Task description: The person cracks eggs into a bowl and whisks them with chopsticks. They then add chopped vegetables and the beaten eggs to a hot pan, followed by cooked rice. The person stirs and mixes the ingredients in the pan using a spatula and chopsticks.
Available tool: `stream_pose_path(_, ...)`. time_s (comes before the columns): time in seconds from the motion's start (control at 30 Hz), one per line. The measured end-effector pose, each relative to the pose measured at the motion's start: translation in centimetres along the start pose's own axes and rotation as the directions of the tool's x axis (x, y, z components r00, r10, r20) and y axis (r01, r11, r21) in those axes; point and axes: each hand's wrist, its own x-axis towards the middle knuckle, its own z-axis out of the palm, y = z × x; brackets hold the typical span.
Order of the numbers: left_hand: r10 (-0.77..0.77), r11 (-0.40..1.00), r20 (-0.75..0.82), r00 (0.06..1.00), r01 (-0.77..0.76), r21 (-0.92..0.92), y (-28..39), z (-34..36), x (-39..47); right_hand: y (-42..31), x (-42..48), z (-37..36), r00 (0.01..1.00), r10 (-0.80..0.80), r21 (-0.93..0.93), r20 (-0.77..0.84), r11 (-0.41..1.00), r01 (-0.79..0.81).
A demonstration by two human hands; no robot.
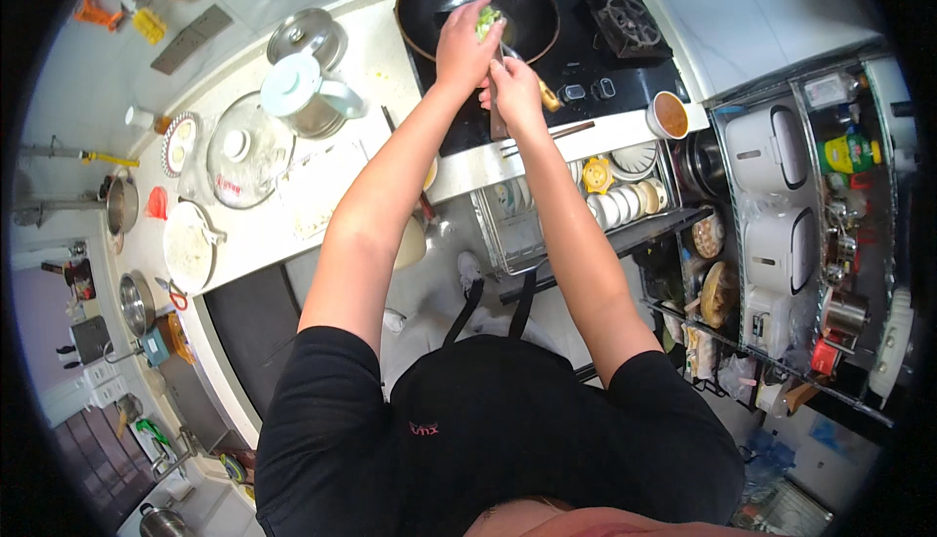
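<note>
Above the black wok (417,6) on the cooktop, my left hand (463,46) cups light-green chopped scallions (488,23). My right hand (518,90) grips a knife (498,123), seen nearly edge-on; its dark handle end points back toward me. The blade is mostly hidden by my fingers, and its tip end lies against the greens near my left palm. Beside my right hand, the yellowish wooden handle (549,96) of a cooking utensil rests over the wok's near rim. A pair of chopsticks (556,133) lies at the counter's front edge.
Right of the cooktop's front stands a bowl of reddish-brown sauce (669,115). A pitcher (311,98), glass lid (245,149) and plate (189,244) occupy the left counter. Below the cooktop, a dish drawer (585,207) is pulled out. A burner grate (629,21) sits at the right.
</note>
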Motion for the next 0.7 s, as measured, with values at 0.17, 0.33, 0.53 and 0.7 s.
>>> stream_pose_path(0.17,-0.141,0.988,0.075,0.987,0.135,0.076,-4.7,3.0,1.8,0.9,4.6,-0.5,0.998,0.045,-0.028,-0.032,0.999,-0.046)
stream_pose_path(0.33,0.093,0.856,0.054,0.994,-0.108,0.506,-8.2,2.6,3.3,1.0,5.5,-1.9,0.995,0.011,-0.124,-0.098,0.992,-0.023)
stream_pose_path(0.53,-0.167,0.984,0.345,0.924,0.136,0.112,-4.4,1.4,7.4,0.1,4.8,-4.2,0.991,-0.031,-0.179,-0.133,0.984,0.007)
stream_pose_path(0.7,0.205,0.819,0.337,0.919,-0.35,0.454,-2.8,0.5,7.4,-0.6,3.3,-3.1,0.997,-0.053,-0.161,-0.053,0.986,0.044)
